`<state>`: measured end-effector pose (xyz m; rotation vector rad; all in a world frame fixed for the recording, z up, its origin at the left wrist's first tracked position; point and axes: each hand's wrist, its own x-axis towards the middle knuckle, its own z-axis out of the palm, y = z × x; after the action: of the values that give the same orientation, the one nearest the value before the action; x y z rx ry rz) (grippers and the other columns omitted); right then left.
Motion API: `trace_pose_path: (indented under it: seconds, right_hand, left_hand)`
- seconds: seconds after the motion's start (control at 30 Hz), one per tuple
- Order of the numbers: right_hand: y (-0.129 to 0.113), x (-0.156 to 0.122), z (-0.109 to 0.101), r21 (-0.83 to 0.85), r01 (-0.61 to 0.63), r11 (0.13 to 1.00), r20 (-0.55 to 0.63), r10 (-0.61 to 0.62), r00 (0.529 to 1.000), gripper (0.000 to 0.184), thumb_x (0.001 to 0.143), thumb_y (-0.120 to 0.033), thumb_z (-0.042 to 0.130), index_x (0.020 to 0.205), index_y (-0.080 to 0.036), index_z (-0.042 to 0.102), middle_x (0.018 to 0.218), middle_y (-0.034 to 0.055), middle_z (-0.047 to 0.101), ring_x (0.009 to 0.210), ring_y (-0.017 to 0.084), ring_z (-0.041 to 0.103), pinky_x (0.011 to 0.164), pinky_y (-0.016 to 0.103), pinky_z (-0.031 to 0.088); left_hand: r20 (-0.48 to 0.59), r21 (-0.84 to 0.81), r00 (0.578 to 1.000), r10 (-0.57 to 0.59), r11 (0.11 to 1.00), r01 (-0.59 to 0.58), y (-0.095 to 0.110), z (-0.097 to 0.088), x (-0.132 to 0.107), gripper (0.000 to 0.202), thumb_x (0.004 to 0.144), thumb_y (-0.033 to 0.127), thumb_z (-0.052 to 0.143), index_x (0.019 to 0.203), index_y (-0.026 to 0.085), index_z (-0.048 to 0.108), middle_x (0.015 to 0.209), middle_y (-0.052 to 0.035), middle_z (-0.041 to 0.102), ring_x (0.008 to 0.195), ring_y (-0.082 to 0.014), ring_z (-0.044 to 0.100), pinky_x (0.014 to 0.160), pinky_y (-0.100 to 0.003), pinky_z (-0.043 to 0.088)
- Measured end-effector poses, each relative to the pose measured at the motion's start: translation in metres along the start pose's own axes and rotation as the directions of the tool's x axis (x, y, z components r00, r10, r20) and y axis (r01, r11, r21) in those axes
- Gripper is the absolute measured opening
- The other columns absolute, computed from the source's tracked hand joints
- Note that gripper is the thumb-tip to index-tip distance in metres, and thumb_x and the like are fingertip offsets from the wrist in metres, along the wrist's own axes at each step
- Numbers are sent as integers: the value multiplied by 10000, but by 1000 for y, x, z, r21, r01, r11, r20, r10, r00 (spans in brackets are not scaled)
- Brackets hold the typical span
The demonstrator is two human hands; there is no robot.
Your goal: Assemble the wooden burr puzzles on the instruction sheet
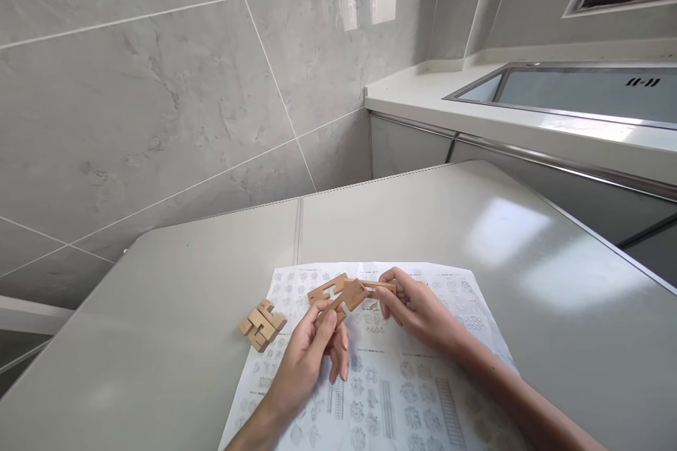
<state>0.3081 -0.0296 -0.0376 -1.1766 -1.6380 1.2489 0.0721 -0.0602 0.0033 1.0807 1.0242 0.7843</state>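
Note:
My left hand [309, 356] pinches a notched flat wooden puzzle piece [353, 295] between thumb and fingers, tilted up to the right. Closed around another thin wooden puzzle piece [376, 285], seen nearly edge-on, is my right hand [417, 306]. The two pieces meet or overlap in front of me; whether they interlock I cannot tell. Just behind them is a further slotted wooden piece [319, 293], partly covered. All this is over a large printed instruction sheet [370, 366] with rows of small diagrams. Left of my hands, several wooden pieces [261, 324] sit in a cluster at the sheet's edge.
The sheet lies on a pale glossy table [159, 366] with a seam [299, 232] running across it. Grey tiled wall [159, 99] borders the far side. To the right stands a white counter [412, 95] with a sink [571, 91].

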Motion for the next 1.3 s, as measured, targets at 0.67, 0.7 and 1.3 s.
trace_pose_path:
  seconds: [0.67, 0.7, 1.3]
  right_hand:
    - [1, -9, 16, -63, 212, 975, -51, -215, 975, 439, 1141, -266, 448, 1558, -302, 577, 991, 35, 741, 663, 143, 609, 622, 269, 510]
    - [1, -9, 16, -79, 223, 972, -55, -228, 972, 443, 1137, -254, 453, 1560, -305, 573, 1044, 42, 748, 670, 140, 612, 623, 267, 511]
    - [7, -12, 13, -338, 343, 876, -11, -368, 930, 546, 1154, -221, 431, 1678, -373, 411, 1099, 58, 768, 940, 219, 769, 789, 313, 616]
  left_hand:
    - [66, 52, 997, -41, 998, 38, -9, 5, -4, 514, 1084, 595, 561, 1326, 142, 573, 989, -103, 759, 584, -155, 754, 488, -217, 483]
    - [71, 51, 997, -44, 998, 40, -9, 5, -4, 519, 1087, 597, 554, 1332, 141, 570, 939, -82, 747, 579, -156, 749, 490, -220, 485]
    - [70, 112, 997, -43, 993, 35, -8, 3, -8, 564, 1079, 687, 482, 1298, 176, 578, 778, 67, 405, 495, -55, 426, 530, -239, 364]
